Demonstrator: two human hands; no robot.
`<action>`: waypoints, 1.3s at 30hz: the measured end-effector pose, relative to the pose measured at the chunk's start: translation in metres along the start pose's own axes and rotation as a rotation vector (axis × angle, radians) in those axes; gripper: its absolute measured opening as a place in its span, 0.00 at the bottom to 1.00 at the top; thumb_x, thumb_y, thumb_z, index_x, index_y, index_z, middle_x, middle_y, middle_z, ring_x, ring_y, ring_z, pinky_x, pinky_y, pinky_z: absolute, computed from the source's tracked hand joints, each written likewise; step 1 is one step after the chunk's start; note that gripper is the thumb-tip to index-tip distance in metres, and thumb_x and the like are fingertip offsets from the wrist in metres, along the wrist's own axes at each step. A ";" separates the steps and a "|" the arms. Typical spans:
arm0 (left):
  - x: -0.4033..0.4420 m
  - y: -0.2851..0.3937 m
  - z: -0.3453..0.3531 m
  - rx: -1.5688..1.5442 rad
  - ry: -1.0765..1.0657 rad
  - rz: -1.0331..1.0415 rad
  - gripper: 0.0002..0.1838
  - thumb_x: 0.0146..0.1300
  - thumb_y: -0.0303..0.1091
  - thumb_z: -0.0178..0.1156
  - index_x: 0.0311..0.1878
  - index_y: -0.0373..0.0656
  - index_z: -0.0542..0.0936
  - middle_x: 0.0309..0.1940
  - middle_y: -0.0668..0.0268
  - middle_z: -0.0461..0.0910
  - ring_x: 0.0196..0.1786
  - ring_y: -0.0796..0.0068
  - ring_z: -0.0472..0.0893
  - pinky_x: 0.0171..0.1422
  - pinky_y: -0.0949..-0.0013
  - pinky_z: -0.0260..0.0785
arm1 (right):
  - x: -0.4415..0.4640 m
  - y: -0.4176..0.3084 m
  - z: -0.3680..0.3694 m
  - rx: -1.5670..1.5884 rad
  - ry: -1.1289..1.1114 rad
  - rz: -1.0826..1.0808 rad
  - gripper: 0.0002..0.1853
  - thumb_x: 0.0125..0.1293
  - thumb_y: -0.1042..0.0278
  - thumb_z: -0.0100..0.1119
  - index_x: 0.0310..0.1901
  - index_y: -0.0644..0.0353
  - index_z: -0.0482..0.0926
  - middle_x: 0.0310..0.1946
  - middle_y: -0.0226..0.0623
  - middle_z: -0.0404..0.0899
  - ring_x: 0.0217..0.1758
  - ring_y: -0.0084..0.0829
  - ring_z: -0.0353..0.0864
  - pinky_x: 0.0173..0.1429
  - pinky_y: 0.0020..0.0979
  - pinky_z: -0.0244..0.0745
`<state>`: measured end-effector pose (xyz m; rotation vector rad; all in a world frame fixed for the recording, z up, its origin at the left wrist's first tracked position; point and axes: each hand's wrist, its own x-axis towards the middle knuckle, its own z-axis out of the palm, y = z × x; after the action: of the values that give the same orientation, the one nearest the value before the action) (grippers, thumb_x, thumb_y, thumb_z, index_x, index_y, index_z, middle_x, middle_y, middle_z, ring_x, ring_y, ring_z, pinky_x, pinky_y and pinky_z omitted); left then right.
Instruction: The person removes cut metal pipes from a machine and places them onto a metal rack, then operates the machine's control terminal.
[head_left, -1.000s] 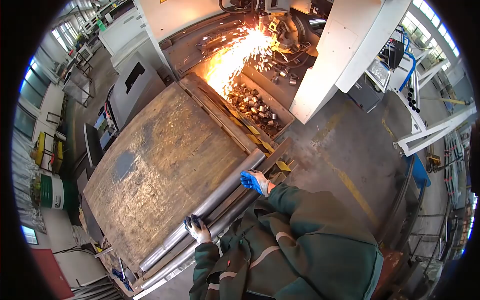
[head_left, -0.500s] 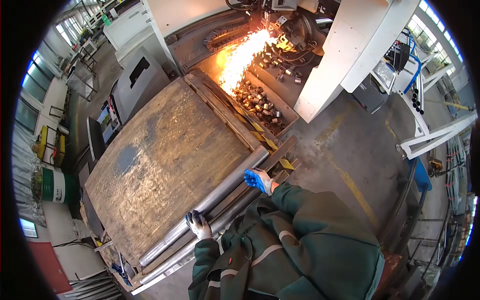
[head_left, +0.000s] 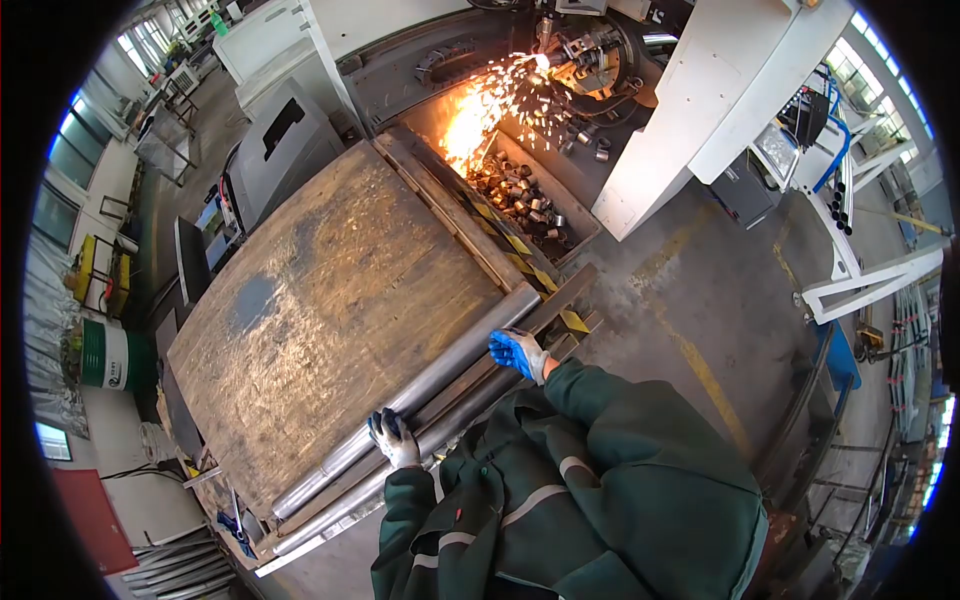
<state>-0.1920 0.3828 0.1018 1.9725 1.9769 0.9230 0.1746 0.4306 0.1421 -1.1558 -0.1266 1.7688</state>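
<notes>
A long shiny metal tube [head_left: 455,346] lies along the near edge of a worn wooden tabletop [head_left: 340,270]. My left hand [head_left: 394,438], in a white glove with dark blue fingers, rests over this tube with its fingers curled onto it. Beside the tube's far end is my right hand [head_left: 518,353], its blue glove palm partly showing and fingers loosely bent apart. Nothing is visible in it; I cannot tell whether it touches the tube. A second metal tube [head_left: 455,425] runs parallel, nearer my body, partly hidden by my sleeves.
Bright sparks [head_left: 470,125] spray inside the machine ahead, above a bin of short cut tube pieces [head_left: 522,192]. A yellow-black striped edge [head_left: 505,232] borders the bin. A white machine column [head_left: 690,110] rises at right. A green-white drum [head_left: 112,358] stands left.
The spark stream has become thinner and more scattered. My right hand's fingers look slightly more unfolded. My left hand stays on the tube; the view has shifted a little.
</notes>
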 end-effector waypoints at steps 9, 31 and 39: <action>0.001 0.000 0.001 -0.002 0.014 0.013 0.17 0.67 0.36 0.56 0.58 0.44 0.76 0.62 0.52 0.69 0.68 0.49 0.63 0.71 0.51 0.54 | 0.003 0.002 0.001 0.002 0.012 0.014 0.12 0.64 0.55 0.62 0.43 0.50 0.78 0.33 0.30 0.82 0.35 0.27 0.82 0.38 0.28 0.78; 0.001 0.006 0.000 -0.018 0.005 -0.115 0.18 0.65 0.36 0.56 0.58 0.45 0.75 0.64 0.52 0.67 0.69 0.46 0.62 0.71 0.49 0.54 | 0.035 -0.003 0.018 -0.041 -0.069 0.053 0.14 0.66 0.54 0.60 0.48 0.50 0.78 0.36 0.29 0.82 0.39 0.27 0.82 0.44 0.31 0.79; -0.015 0.026 -0.001 -0.117 0.063 -0.222 0.18 0.63 0.32 0.57 0.57 0.44 0.74 0.64 0.50 0.66 0.69 0.47 0.61 0.72 0.52 0.54 | 0.071 -0.012 0.040 -0.125 -0.171 0.124 0.12 0.66 0.57 0.60 0.47 0.51 0.78 0.36 0.29 0.81 0.38 0.27 0.82 0.43 0.31 0.79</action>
<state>-0.1696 0.3664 0.1124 1.6414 2.0727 1.0290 0.1478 0.5065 0.1250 -1.1196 -0.2760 1.9932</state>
